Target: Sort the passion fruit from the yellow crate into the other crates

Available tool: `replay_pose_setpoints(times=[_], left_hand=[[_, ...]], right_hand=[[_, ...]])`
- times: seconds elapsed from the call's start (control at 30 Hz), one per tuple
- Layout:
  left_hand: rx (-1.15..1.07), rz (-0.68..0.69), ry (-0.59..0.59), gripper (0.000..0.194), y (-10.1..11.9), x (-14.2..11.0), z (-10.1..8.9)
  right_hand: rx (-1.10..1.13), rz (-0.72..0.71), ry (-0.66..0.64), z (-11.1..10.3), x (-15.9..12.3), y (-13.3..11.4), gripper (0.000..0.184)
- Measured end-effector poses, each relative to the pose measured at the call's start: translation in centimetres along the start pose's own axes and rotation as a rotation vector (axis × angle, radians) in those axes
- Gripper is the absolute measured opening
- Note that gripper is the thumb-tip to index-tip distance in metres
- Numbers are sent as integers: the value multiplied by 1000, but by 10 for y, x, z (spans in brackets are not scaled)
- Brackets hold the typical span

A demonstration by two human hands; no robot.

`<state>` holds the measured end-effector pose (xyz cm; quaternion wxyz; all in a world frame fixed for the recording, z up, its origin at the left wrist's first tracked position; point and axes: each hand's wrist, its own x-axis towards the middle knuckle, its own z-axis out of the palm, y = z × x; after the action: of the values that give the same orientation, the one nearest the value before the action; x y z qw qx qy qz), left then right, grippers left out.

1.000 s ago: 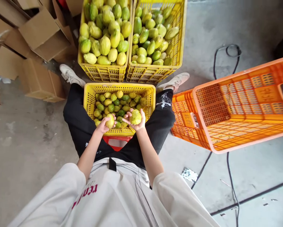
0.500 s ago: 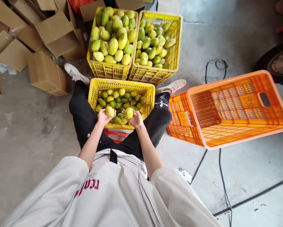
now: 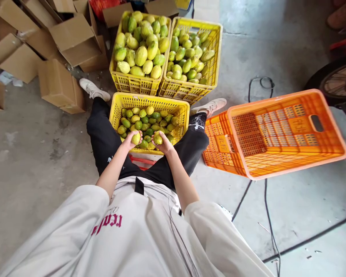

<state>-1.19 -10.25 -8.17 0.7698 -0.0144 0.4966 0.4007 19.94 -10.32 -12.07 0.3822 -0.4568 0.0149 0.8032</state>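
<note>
My left hand (image 3: 129, 141) is closed around a yellow-green lemon (image 3: 136, 139). A second greenish lemon (image 3: 157, 139) sits in my right hand (image 3: 166, 144), the fingers curled about it. Both hands are level with each other over the near edge of a yellow crate (image 3: 149, 98) between my legs. Inside that crate lies a layer of loose green and yellow lemons (image 3: 145, 120). My forearms come up from the bottom, and the undersides of both held lemons are hidden by my palms.
Beyond stand two taller yellow crates, the left one (image 3: 134, 82) heaped with larger yellow-green fruit, the right one (image 3: 187, 89) less full. An orange crate (image 3: 279, 156) is at my right. Cardboard boxes (image 3: 59, 84) crowd the left; black cables (image 3: 269, 215) and a wheel (image 3: 334, 79) are on the right.
Both held lemons have turned in my hands, and the fingers now wrap over them more. The hands stay above the near crate. The view has shifted slightly.
</note>
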Motion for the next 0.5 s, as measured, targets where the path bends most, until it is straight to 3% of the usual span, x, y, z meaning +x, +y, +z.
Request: replay_pose_setpoints(times=[0.2,0.33,0.5], left_hand=[[-78,-1,37,27,0,2,-1],[-173,-5,33,30,0,1,-2],[-64,-25,2,27,-2,1,-2]], right_hand=[[88,-74,-217,-1,-3,1,22],[57,-93,-125,-4,-1,2,19],[109,-123,-80,-8,2,3,24]])
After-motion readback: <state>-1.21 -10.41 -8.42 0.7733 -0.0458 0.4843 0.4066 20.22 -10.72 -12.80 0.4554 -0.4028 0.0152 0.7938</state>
